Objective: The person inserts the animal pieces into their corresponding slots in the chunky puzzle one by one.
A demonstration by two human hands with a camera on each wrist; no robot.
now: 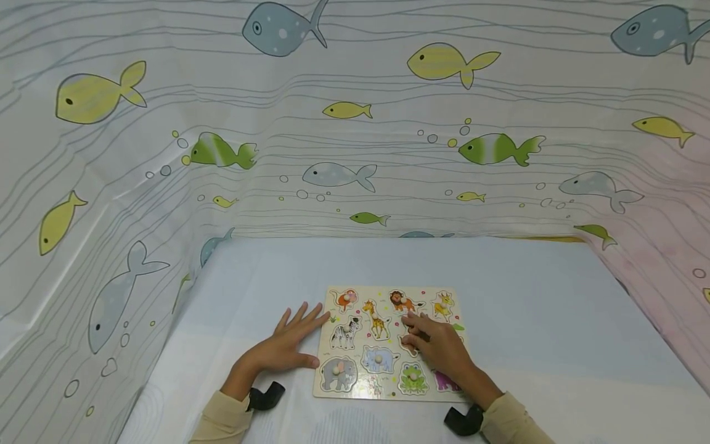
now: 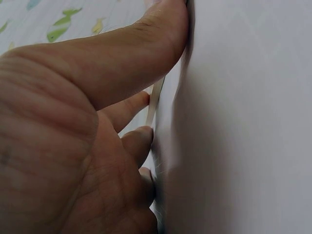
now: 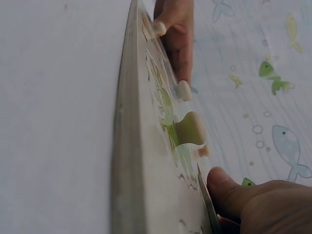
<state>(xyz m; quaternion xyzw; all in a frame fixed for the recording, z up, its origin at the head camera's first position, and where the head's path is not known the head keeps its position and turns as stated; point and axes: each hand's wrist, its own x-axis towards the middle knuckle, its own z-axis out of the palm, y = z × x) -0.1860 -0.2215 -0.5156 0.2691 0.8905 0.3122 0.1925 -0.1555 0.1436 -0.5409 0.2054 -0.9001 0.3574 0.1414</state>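
Note:
A wooden animal peg puzzle board (image 1: 377,390) lies flat on the table. My left hand (image 1: 280,350) is at its left edge, fingers spread and straight, thumb and fingertips touching the rim. Over the board's right half, my right hand (image 1: 442,349) pinches a brown animal puzzle piece (image 1: 409,345) mostly covered by the fingers. The right wrist view shows that piece's thin edge (image 3: 208,207) tilted off the board beside the thumb. Near this hand are the lion (image 1: 403,301), the frog (image 1: 413,377) and a purple piece (image 1: 445,381) partly hidden by the wrist.
Other pieces on the board include the elephant (image 1: 339,383), rhino (image 1: 379,367), zebra (image 1: 345,333), giraffe (image 1: 377,322) and monkey (image 1: 346,299). Wooden pegs (image 3: 192,128) stick up from pieces. A pale cloth (image 1: 527,296) covers the table; a fish-print curtain (image 1: 388,135) hangs around it.

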